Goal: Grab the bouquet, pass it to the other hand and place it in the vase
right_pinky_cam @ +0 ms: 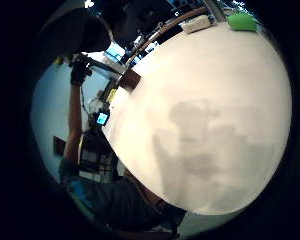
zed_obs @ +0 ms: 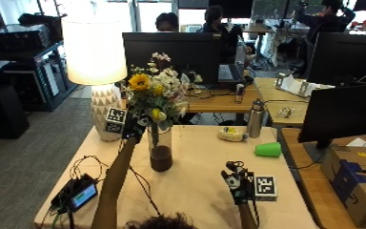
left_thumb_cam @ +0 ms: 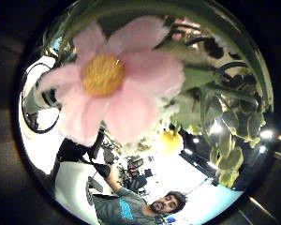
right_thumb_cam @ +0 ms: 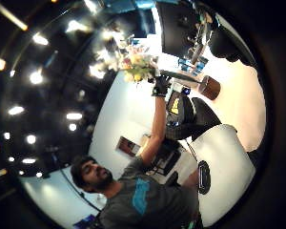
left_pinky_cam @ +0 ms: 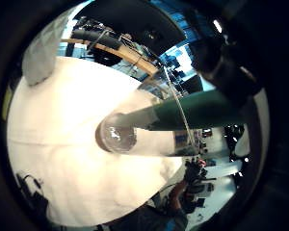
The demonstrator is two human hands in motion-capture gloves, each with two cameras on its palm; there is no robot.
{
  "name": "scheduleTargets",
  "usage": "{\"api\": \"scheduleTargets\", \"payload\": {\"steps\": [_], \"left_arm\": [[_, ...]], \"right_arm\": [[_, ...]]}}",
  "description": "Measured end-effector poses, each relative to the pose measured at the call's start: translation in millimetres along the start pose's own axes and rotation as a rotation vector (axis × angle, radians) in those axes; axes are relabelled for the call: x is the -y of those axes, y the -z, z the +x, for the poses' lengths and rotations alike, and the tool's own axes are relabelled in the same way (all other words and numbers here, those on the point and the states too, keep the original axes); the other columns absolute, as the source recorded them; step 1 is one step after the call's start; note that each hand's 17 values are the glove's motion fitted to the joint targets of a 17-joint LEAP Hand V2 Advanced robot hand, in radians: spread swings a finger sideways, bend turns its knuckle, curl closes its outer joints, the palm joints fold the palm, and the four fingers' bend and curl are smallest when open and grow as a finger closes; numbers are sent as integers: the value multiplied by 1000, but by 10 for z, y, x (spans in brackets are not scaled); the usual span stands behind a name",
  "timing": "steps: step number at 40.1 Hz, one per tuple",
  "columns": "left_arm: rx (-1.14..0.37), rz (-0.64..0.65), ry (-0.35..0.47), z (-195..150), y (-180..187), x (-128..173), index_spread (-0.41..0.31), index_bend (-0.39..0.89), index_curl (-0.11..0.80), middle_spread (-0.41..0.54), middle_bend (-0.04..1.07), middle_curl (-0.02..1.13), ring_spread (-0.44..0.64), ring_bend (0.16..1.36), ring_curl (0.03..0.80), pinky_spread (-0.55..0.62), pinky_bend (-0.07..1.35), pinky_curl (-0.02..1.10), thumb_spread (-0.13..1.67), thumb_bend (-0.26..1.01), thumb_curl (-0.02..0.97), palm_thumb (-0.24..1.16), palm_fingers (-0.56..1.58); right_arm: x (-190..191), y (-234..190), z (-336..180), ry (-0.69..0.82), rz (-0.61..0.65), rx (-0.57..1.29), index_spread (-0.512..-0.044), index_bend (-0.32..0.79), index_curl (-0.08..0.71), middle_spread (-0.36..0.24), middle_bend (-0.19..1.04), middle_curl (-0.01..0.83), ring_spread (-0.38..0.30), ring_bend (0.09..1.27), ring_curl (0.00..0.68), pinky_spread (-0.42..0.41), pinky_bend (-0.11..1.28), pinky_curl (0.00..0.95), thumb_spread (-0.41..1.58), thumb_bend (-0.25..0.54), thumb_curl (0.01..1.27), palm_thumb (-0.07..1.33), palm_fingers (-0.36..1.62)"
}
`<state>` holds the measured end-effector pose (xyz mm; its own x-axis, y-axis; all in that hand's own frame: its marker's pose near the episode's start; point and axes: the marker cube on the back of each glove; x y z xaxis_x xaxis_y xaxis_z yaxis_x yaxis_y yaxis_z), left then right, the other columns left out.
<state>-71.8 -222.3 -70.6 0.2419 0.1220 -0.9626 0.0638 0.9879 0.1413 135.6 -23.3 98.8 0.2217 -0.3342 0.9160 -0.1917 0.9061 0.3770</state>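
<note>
Bouquet (zed_obs: 155, 98) stems stand inside the glass vase (zed_obs: 161, 152), with the blooms spreading above its rim; the left hand (zed_obs: 132, 129) grips the bundle just under the flowers, at about nine o'clock of the vase mouth. From the left palm, the green stem wrap (left_pinky_cam: 192, 111) runs down into the vase toward its dark base, and a pink flower (left_thumb_cam: 113, 77) sits close against the thumb side. The right hand (zed_obs: 237, 180) hovers low over the table (zed_obs: 196, 191) at roughly four o'clock of the vase, well apart from it, fingers relaxed and holding nothing. A pale cloth covers the table, which stands in an office with desks and monitors behind. A lamp (zed_obs: 97, 62) stands at ten o'clock of the vase, a green cup (zed_obs: 269, 149) at three o'clock, a steel bottle (zed_obs: 255, 118) at two o'clock, and a small device with cables (zed_obs: 78, 193) at seven o'clock.
</note>
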Motion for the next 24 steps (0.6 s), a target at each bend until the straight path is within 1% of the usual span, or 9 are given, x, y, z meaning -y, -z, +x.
{"api": "scheduleTargets", "payload": {"steps": [2,5,7,9,14,15,17,21,24], "left_arm": [[125,86,17,-137,56,114,-112,97,495,-104,123,390,-106,552,376,152,438,387,859,-49,463,636,537],[187,101,16,-167,125,116,-92,64,458,-88,123,368,-86,569,372,130,511,397,865,-46,445,621,547],[213,91,37,-136,155,66,-65,3,417,-75,139,365,-69,599,379,124,568,411,868,-42,435,616,518],[240,62,70,-125,194,21,-44,-13,385,-59,149,365,-48,625,386,127,614,424,867,-42,426,609,484],[323,-38,178,-127,308,-117,-1,-2,314,-7,169,363,25,662,391,176,677,439,873,-24,411,625,377],[340,-42,189,-149,340,-128,-1,13,306,-14,175,366,20,676,397,169,693,444,870,-37,405,608,399],[366,-33,188,-221,421,-123,19,17,283,24,169,359,64,679,390,215,697,438,878,-4,408,663,326],[319,23,163,-259,577,-166,35,54,258,61,184,359,113,687,385,270,703,432,887,3,410,731,282],[234,67,148,-278,700,-192,32,67,243,77,191,357,139,690,376,299,700,420,910,29,419,809,260]], "right_arm": [[-7,-11,-63,-4,4,4,-280,137,352,-135,303,472,-126,345,399,287,188,349,975,-23,531,864,946],[-3,-42,-129,13,2,18,-280,138,351,-135,303,473,-124,342,401,290,179,346,975,-23,530,865,945],[-11,-68,-153,4,-5,20,-280,138,351,-135,300,474,-124,338,402,291,181,346,977,-23,528,863,942],[-18,-99,-182,6,-16,32,-280,140,351,-136,300,474,-123,333,403,295,175,344,978,-23,527,863,934],[6,-144,-208,96,-35,55,-280,143,354,-135,299,475,-115,321,405,303,175,341,980,-22,524,863,924],[26,-137,-178,129,-33,27,-280,145,355,-135,301,476,-115,316,403,307,173,340,980,-22,524,863,922],[72,-122,-116,199,-29,-22,-280,140,353,-135,298,475,-114,316,405,310,175,339,981,-22,523,863,919],[42,-137,-123,90,-26,-10,-281,143,354,-135,298,476,-110,307,405,312,175,336,985,-22,521,862,914],[104,-134,-74,201,-28,-60,-281,140,353,-134,295,475,-105,307,406,315,175,333,989,-20,521,865,912]]}}
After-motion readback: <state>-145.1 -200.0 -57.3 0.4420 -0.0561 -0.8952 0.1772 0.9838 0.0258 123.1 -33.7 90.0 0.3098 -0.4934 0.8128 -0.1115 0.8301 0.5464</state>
